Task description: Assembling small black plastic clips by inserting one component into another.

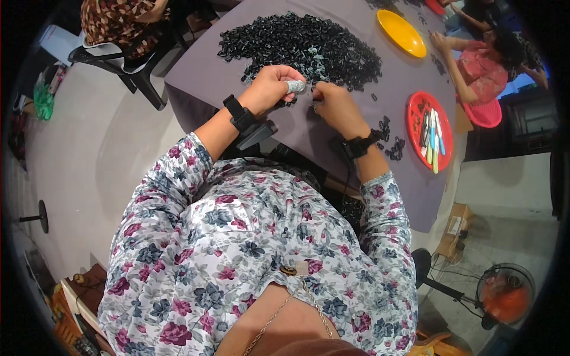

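Taking the clock from the hands, we're at the near edge of a grey-purple table point(409, 190), both forearms reaching in over it from six o'clock. There's bare cloth out at nine, running to the table's corner, and another clear strip at three, between the heap and a red plate point(446, 127). That plate sits between three and four, close to the right-hand edge, loaded with slim tools point(436, 133) and a few dark bits. A yellow plate point(402, 34) lies at two. Beyond the corner, around nine to ten, a black chair point(124, 71) with someone seated; past three o'clock, a co-worker in a pinkish-red top point(484, 71).

And the black pieces point(291, 35) — a broad, spread heap at twelve, small, shiny and blocky, with a patch of greenish-grey bits point(316, 56) on its near side. A looser cluster point(395, 148) lies at four, well apart from the heap.

Now the hands, nearly meeting just this side of the heap. The left hand point(276, 88) has its fingers curled, one digit wrapped in something pale and pointing to three. The right hand point(337, 105) is bent inward, fingers folded, tips aimed at nine — both in a pinching shape, but what they grip, if anything, I can't tell.
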The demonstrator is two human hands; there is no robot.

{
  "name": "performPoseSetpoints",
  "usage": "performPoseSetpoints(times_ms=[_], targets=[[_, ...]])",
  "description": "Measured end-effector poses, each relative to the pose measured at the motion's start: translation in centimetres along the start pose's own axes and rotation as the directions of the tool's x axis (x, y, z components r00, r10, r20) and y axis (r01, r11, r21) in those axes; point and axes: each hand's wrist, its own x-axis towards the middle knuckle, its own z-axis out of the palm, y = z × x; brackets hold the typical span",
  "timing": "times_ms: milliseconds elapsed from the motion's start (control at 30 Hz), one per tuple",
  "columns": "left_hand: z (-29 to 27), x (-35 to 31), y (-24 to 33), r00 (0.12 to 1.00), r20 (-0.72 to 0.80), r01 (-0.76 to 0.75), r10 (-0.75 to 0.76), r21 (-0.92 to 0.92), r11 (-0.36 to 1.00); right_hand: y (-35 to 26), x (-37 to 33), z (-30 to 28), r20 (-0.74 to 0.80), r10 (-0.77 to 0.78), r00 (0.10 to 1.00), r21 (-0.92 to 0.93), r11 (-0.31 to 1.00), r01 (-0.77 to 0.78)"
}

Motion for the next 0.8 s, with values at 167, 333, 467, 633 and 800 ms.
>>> performPoseSetpoints(times_ms=[167,333,467,633,800], targets=[[0.2,0.1,0.0,1.0,0.006,0.014,-0.014,0.031,0.999,0.8,-0.3,-1.2,0.097,0.21,0.973,0.763,0.612,-0.208],[0.6,0.5,-0.7,0.997,0.074,0.023,-0.023,0.0,1.0,0.3,-0.3,-1.4,0.055,0.177,0.983,0.805,0.575,-0.148],[0.8,0.5,-0.9,0.995,0.102,0.023,-0.023,-0.005,1.0,0.5,-0.2,-1.2,0.025,0.157,0.987,0.794,0.596,-0.116],[0.9,0.3,-0.3,0.998,0.05,0.033,-0.032,-0.023,0.999,0.5,-0.2,-1.5,-0.005,0.155,0.988,0.775,0.625,-0.094],[1.0,0.2,-0.4,0.998,0.05,0.034,-0.033,-0.031,0.999,0.6,-0.4,-1.3,0.023,0.151,0.988,0.752,0.649,-0.117]])
